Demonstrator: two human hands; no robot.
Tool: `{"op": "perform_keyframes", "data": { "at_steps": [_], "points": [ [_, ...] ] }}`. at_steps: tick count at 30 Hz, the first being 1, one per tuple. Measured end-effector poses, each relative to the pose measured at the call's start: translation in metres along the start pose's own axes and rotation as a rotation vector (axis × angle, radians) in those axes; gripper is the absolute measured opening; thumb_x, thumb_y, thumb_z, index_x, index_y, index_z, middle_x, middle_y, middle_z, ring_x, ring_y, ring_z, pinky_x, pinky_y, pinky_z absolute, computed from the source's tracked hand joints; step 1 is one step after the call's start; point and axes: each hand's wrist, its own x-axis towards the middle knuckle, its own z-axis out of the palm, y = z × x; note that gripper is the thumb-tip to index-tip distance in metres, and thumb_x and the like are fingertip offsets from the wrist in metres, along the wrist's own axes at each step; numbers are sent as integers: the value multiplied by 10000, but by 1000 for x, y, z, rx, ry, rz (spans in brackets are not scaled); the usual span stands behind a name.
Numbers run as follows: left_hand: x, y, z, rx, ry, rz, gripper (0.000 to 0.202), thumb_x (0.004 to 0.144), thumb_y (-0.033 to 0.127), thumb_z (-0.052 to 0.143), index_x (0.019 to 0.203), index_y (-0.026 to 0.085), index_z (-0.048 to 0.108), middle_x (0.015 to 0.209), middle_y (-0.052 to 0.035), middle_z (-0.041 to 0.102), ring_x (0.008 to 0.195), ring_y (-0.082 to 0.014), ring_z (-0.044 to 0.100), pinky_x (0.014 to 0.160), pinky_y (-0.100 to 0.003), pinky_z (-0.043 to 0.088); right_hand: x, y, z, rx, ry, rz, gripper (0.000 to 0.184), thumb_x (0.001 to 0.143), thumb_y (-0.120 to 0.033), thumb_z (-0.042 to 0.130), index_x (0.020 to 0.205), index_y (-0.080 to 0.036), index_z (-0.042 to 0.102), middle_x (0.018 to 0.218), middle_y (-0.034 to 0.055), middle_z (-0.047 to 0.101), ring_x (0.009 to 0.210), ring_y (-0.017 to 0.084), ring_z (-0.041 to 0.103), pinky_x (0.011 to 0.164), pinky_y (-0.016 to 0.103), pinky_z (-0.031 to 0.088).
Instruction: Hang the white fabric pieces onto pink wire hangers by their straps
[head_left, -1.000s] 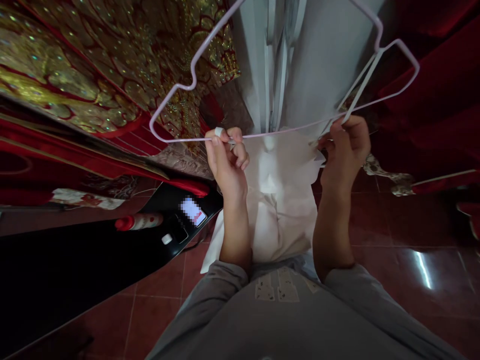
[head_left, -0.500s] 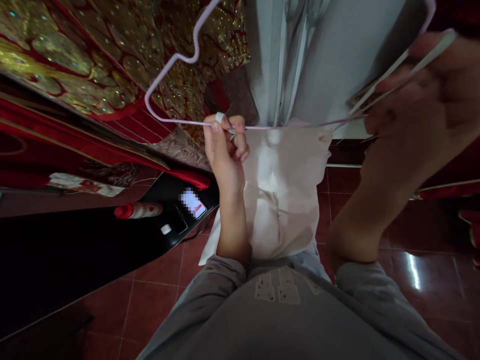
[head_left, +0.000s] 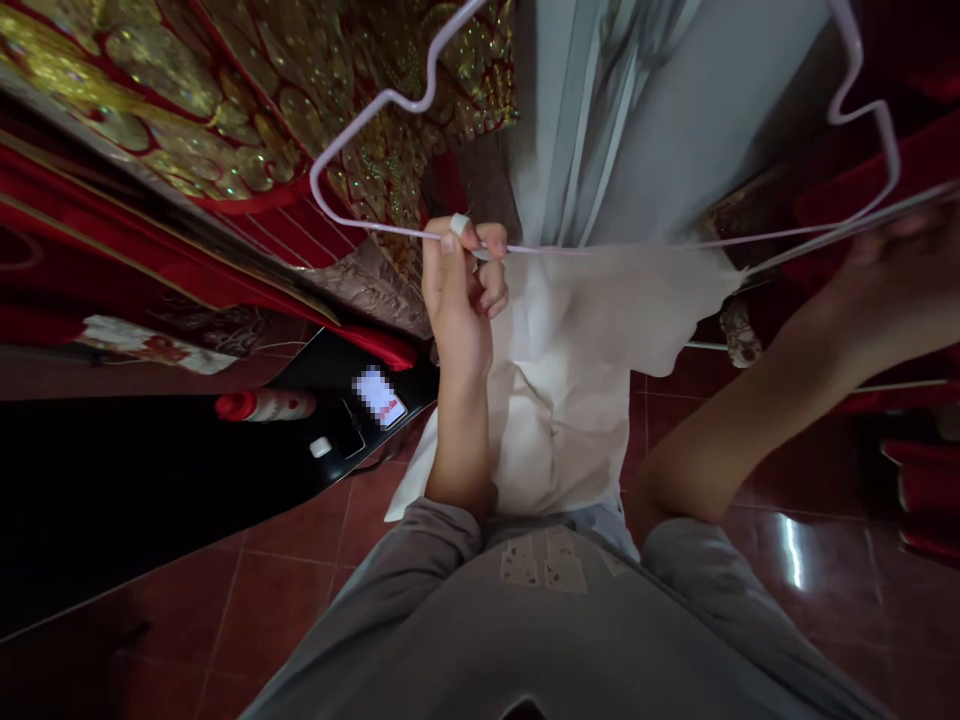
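My left hand (head_left: 461, 290) is closed on the lower bar of a thin pale wire hanger (head_left: 352, 130), pinching it between thumb and fingers. A white garment (head_left: 570, 390) hangs over that bar and falls down in front of me. My right hand (head_left: 911, 265) is out at the right edge, blurred by motion, at the hanger's right end where the wire runs past it; its fingers cannot be made out.
Red and gold embroidered fabric (head_left: 225, 110) hangs at upper left. A black tabletop (head_left: 150, 480) at left carries a red-capped bottle (head_left: 262, 405), a phone (head_left: 379, 397) and a small white object (head_left: 320, 447). Red floor tiles (head_left: 787, 530) lie below, with red drapery at right.
My right hand has swung out and up to the right along the hanger, which has tilted and shifted. The white garment has spread rightward along the bar. My left hand keeps its grip.
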Motion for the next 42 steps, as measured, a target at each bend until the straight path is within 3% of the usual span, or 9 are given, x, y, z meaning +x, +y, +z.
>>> {"op": "perform_keyframes", "data": {
  "at_steps": [2,4,8,12,20,27,33,37,42],
  "points": [
    [1,-1,-1,44,20,-26,292,1122,417,634,907,242,544,821,10,640,444,-75,125,415,-261,100,-2,12,-18,-73,-108,-301,680,1147,-284,188,760,-221,744,741,-62,698,478,-27,465,443,111,327],
    [0,-3,1,67,59,-76,294,1144,390,591,899,241,527,818,7,636,440,-71,135,410,-248,110,-6,31,-34,-98,-143,-271,538,1086,-165,266,698,-208,637,627,-64,563,434,-13,399,430,108,316],
    [-7,-10,8,-5,68,-73,282,1103,384,662,888,236,555,826,-1,635,445,-58,129,396,-220,116,-22,68,-52,-312,-384,-97,139,900,-145,567,868,-198,692,762,-17,671,523,44,486,480,188,396],
    [-10,-16,9,-65,54,-68,296,1114,399,669,899,226,562,818,17,610,430,-39,159,375,-189,138,-45,86,-56,-424,-727,-120,148,842,-310,720,971,-239,735,955,20,760,626,83,552,582,252,468],
    [-14,-9,5,23,61,-111,257,1052,423,748,936,219,642,887,-11,737,434,-51,206,396,-212,164,-47,94,-55,-343,-704,-146,219,897,-435,742,878,-244,636,867,-12,699,558,63,449,529,242,387],
    [-10,-4,-28,281,154,95,278,1023,477,774,1219,286,720,1310,-51,820,526,-87,427,483,-288,249,-38,90,-57,-409,-741,-206,202,921,-430,721,888,-256,624,883,-25,695,537,57,394,510,240,364],
    [1,-9,-63,478,465,320,162,930,296,698,1061,235,770,1400,-58,778,648,-99,485,531,-268,331,-38,91,-58,-403,-732,-168,238,904,-447,747,874,-256,608,894,-16,694,550,67,374,519,261,352],
    [6,-6,-69,468,556,433,190,853,278,706,1030,228,751,1242,-57,802,897,-140,676,793,-254,557,-41,91,-56,-388,-727,-138,259,854,-456,791,846,-257,625,874,-17,716,533,67,372,513,264,337],
    [8,2,-66,421,410,537,134,961,283,758,1079,329,801,1282,16,812,1183,-157,737,1130,-320,558,-45,88,-55,-365,-707,-97,290,822,-471,827,835,-250,640,844,-16,733,520,62,376,510,254,320]
  ]
}}
